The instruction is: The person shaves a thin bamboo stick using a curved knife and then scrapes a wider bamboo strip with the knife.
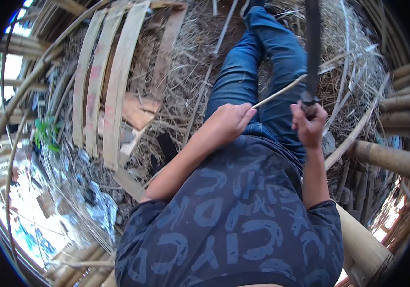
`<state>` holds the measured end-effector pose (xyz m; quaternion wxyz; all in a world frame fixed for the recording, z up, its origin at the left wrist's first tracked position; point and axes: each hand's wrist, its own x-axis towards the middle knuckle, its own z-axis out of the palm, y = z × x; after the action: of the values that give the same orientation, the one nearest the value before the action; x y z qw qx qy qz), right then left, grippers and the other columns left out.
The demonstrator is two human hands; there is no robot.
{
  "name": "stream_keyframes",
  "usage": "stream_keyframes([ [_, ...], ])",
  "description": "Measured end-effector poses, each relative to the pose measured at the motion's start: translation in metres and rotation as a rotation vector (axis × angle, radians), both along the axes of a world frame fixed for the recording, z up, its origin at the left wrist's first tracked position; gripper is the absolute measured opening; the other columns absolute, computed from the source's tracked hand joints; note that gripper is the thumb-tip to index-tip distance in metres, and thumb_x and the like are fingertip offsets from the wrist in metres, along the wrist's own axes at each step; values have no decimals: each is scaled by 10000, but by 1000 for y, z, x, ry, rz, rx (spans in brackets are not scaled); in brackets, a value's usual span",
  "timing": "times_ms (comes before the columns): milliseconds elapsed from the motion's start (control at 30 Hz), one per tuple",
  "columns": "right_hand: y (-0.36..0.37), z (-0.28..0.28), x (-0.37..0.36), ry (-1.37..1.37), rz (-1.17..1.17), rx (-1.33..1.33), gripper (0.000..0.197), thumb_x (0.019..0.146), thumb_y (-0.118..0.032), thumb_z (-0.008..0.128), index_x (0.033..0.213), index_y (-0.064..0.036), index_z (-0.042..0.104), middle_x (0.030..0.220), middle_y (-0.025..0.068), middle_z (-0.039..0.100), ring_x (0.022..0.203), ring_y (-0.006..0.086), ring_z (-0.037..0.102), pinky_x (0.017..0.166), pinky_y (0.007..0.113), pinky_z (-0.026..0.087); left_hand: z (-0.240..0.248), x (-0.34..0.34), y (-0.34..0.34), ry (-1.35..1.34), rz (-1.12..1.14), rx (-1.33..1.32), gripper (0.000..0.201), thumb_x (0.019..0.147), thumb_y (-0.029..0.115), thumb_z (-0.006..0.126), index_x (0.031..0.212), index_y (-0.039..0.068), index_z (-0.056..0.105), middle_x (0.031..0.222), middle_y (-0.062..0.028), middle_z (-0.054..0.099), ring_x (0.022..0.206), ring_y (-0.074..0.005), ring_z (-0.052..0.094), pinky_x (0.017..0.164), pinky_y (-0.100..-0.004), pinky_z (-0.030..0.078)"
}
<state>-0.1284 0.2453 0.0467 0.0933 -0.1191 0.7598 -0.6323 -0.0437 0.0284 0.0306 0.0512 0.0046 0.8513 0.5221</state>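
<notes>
My left hand [231, 119] is closed around the near end of a thin bamboo strip [280, 92], just above my lap. The strip slants up and to the right, across my jeans toward the blade. My right hand [309, 123] grips the handle of a machete [313, 48], whose long dark blade points straight away from me and runs out of the top of the picture. Where blade and strip cross, I cannot tell whether they touch. My legs in blue jeans [236, 67] stretch out in front, under both hands.
A slatted wooden frame [119, 86] lies to the left, with a broken board [140, 111] beside it. Shavings and straw [195, 28] cover the ground. Thick bamboo poles [387, 159] stand close on my right. Crumpled clear plastic [102, 205] lies at lower left.
</notes>
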Motion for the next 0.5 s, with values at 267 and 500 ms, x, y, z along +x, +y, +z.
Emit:
stream_keyframes([
  [267,-4,62,32,10,-139,-71,169,865,-88,660,769,-26,535,552,6,497,438,76,468,421,208,378,-17,18,0,53,-32,-160,276,977,273,462,857,33,528,658,-223,570,656,-439,569,581,-521,421],
  [500,7,108,42,68,-236,-43,173,851,-86,664,779,-10,526,603,23,513,460,87,485,449,226,412,-7,-5,-9,162,-124,-99,266,985,253,448,850,33,513,641,-228,544,634,-440,540,566,-498,417],
])
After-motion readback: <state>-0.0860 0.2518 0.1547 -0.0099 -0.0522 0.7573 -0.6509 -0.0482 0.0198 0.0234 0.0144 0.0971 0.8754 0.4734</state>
